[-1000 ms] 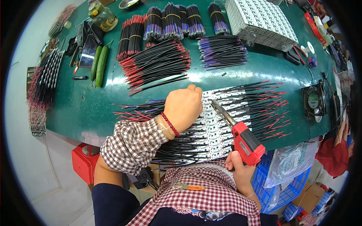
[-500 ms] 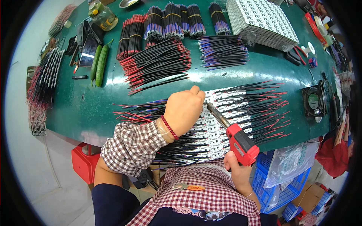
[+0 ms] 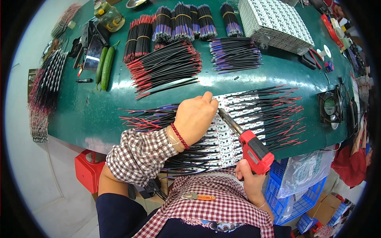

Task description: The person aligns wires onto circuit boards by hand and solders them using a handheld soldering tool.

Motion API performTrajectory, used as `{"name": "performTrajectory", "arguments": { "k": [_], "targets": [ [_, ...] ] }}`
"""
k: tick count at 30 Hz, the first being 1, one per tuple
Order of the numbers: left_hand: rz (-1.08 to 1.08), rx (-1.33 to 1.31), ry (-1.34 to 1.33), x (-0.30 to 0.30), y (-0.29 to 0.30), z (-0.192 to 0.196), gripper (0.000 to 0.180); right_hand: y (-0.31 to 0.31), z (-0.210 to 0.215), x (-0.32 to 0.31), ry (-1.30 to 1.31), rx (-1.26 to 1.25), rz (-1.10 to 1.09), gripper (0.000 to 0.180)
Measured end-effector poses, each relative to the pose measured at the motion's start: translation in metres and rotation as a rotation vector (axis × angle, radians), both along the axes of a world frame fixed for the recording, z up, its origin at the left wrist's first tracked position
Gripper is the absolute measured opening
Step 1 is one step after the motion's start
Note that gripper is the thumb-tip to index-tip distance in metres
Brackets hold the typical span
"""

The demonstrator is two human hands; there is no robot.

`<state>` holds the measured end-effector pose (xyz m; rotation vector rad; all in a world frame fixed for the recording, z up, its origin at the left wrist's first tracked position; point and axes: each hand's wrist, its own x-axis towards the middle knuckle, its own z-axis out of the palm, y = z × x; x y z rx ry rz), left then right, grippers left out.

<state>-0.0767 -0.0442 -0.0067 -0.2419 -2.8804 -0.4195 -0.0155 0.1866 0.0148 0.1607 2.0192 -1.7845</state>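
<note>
My right hand point(image 3: 251, 180) grips a red and black soldering gun point(image 3: 256, 152). Its metal barrel slants up and left, and the tip ends close beside my left fingers. My left hand point(image 3: 197, 118) is pinched closed over the far part of a white panel of small circuit boards point(image 3: 228, 139); whatever lies between those fingertips is hidden. Rows of black wires with red ends point(image 3: 278, 115) stick out from the panel's right side. More wires point(image 3: 147, 117), red and blue at the ends, stick out on the left, partly under my left forearm.
Loose red-ended wires point(image 3: 166, 65) and blue-ended wires point(image 3: 234, 55) lie beyond the panel, with banded bundles point(image 3: 182, 22) behind. A stack of white panels point(image 3: 274, 23) stands far right. Two cucumbers point(image 3: 106, 69) lie left, a small fan point(image 3: 330, 105) stands right. Blue crates point(image 3: 278, 198) sit below.
My left hand has shifted slightly right, its fingers still pinched. The soldering gun has moved only a trace, and the panel and wires look unmoved.
</note>
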Motion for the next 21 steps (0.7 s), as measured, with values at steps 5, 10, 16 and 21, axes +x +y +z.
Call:
{"name": "performTrajectory", "arguments": {
  "k": [5,10,16,21],
  "targets": [
    [0.002,-0.001,-0.008,0.003,-0.001,0.0,0.008,0.003,0.003,0.002,-0.007,-0.057,-0.002,0.025],
    [0.038,0.083,-0.102,0.005,-0.006,-0.003,0.009,0.006,0.006,-0.003,-0.015,-0.088,0.018,0.029],
    [-0.015,0.032,-0.209,0.024,-0.041,0.03,0.007,0.015,0.019,-0.002,0.018,-0.056,-0.027,0.027],
    [0.17,-0.06,-0.27,0.033,-0.065,0.055,0.005,0.018,0.005,-0.002,-0.065,-0.129,-0.195,0.008]
  ]
}}
